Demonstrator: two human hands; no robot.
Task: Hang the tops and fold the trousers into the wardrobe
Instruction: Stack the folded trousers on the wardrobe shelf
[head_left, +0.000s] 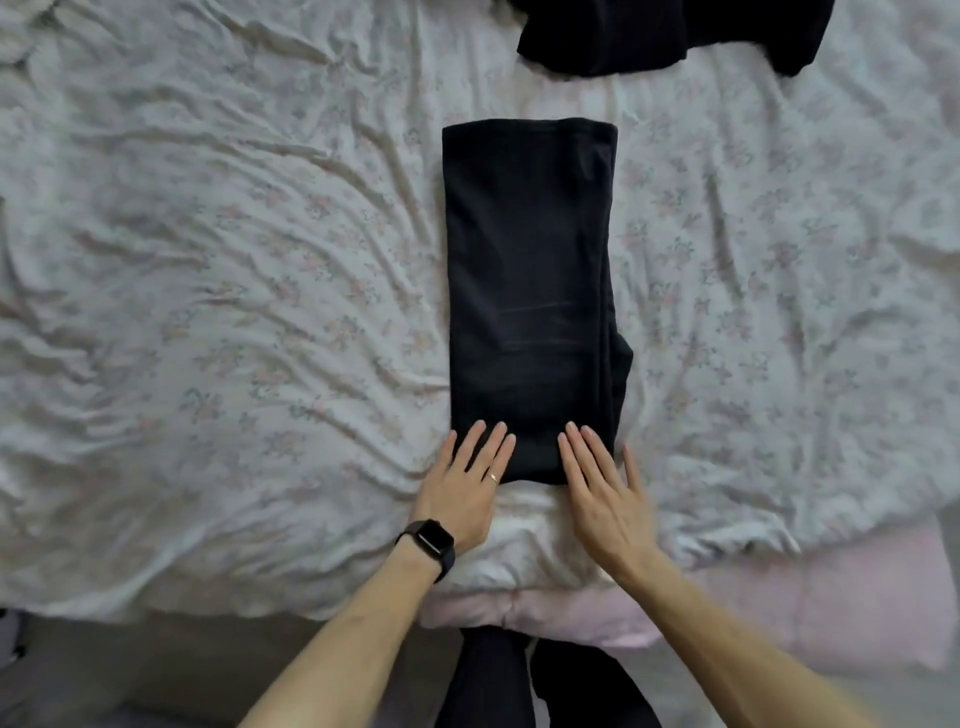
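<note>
trousers (530, 291) lie folded into a long dark strip on the flowery bedsheet (208, 260), mid-bed. i see my left hand (465, 491) flat w/ straight fingers on the near left corner, watch (428, 543) on that wrist. right hand (605, 499) also flat, fingers straight, pressing the near right edge. another dark garment (670, 34) sits at the far edge, well apart.

dark garment (670, 36): cut by top edge | right hand (608, 499): slightly blurred | trousers (524, 270): near corners under fingers (488, 449)
</note>
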